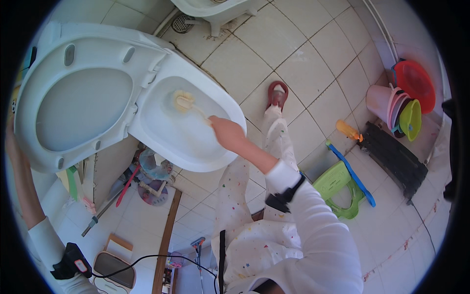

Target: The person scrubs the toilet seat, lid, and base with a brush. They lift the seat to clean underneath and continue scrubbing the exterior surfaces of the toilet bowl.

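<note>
My right hand is closed around the handle of a toilet brush, whose yellowish bristle head rests inside the bowl near its drain. Around it lies the white toilet bowl, with its rim exposed. The toilet seat and lid are raised at the left. My left hand is at the far left edge of the view, beside the raised lid; its fingers are mostly hidden and dark, so its grip does not show.
A waste bin with a plastic liner stands below the toilet. Further right are a green plastic stool, an orange spray bottle, a black plastic object, pink buckets and a red basin. A floor drain lies at the top.
</note>
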A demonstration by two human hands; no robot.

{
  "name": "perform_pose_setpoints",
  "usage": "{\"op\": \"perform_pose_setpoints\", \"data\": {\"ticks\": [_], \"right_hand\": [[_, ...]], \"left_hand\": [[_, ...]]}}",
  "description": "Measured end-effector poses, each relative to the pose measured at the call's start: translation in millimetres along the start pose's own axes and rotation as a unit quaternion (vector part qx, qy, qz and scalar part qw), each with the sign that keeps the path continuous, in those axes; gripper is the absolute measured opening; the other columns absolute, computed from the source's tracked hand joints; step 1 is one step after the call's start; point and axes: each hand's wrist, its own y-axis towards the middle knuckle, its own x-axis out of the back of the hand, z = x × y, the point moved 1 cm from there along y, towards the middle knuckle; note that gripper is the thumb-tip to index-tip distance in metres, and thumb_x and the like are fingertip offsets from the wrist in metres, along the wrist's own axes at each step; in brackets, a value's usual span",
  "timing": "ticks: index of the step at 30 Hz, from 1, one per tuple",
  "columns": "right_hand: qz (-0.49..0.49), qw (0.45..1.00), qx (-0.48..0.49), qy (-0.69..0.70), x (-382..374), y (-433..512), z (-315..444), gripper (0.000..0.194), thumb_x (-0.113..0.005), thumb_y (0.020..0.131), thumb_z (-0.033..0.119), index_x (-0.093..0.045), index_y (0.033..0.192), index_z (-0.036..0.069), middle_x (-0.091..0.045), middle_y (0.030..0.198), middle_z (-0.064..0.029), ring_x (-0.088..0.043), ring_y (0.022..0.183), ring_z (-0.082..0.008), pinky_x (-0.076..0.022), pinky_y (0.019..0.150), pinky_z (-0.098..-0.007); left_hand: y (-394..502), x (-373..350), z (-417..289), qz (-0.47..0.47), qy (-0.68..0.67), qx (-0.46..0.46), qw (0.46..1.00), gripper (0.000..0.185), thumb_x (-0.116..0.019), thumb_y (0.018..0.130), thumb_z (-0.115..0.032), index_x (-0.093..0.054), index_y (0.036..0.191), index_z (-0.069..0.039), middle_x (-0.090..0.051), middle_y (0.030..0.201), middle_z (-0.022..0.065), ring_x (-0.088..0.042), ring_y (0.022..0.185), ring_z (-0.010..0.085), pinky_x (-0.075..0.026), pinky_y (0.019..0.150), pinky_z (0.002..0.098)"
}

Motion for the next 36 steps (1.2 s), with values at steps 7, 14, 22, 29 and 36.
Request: {"op": "perform_pose_setpoints", "data": {"ticks": [7, 14, 22, 29, 36], "right_hand": [[-0.052, 0.981, -0.085, 0.164, 87, -57, -60, 0.022, -0.042, 0.093, 0.020, -0.057, 0.102, 0.007, -0.053, 0.063, -0.0077, -0.051, 0.055, -0.0235, -0.0399, 0.052, -0.0364], [0.187, 0.838, -0.134, 0.494, 109, 27, -127, 0.026, -0.040, 0.096, 0.025, -0.060, 0.098, 0.009, -0.032, 0.057, 0.0077, -0.024, 0.046, -0.0043, -0.0187, 0.042, -0.0221], [0.120, 0.989, 0.043, 0.078, 61, 60, -153, 0.034, -0.039, 0.095, 0.034, -0.051, 0.090, 0.003, -0.057, 0.065, -0.0140, -0.057, 0.061, -0.0305, -0.0424, 0.056, -0.0426], [0.001, 1.000, -0.020, 0.019, 27, 120, -175, 0.028, -0.040, 0.094, 0.032, -0.047, 0.089, 0.005, -0.056, 0.070, -0.0202, -0.056, 0.071, -0.0396, -0.0414, 0.061, -0.0497], [0.097, 0.984, 0.030, 0.143, 26, 100, -187, 0.030, -0.039, 0.094, 0.035, -0.052, 0.093, 0.007, -0.059, 0.075, -0.0190, -0.058, 0.077, -0.0376, -0.0447, 0.068, -0.0483]], "left_hand": [[11, 22, 13, 0.016, 0.047, -0.008, 0.999, 0.039, -0.041, 0.095, -0.031, -0.054, 0.123, -0.007, -0.060, 0.112, 0.0069, -0.058, 0.098, 0.0156, -0.046, 0.085, 0.0274], [27, 71, 33, 0.037, 0.049, 0.013, 0.998, 0.040, -0.040, 0.095, -0.030, -0.054, 0.121, -0.004, -0.059, 0.115, 0.0081, -0.056, 0.103, 0.0171, -0.044, 0.088, 0.0300], [12, 81, 23, 0.007, 0.124, 0.011, 0.992, 0.040, -0.040, 0.095, -0.030, -0.055, 0.121, -0.004, -0.059, 0.114, 0.0081, -0.056, 0.103, 0.0172, -0.044, 0.088, 0.0302], [-2, 64, 7, 0.000, 0.162, 0.018, 0.987, 0.040, -0.041, 0.095, -0.031, -0.055, 0.121, -0.004, -0.059, 0.114, 0.0080, -0.056, 0.103, 0.0173, -0.044, 0.088, 0.0304], [-4, 54, -5, 0.003, 0.181, 0.020, 0.983, 0.040, -0.041, 0.094, -0.031, -0.055, 0.120, -0.004, -0.060, 0.113, 0.0080, -0.056, 0.103, 0.0174, -0.044, 0.088, 0.0305]]}}
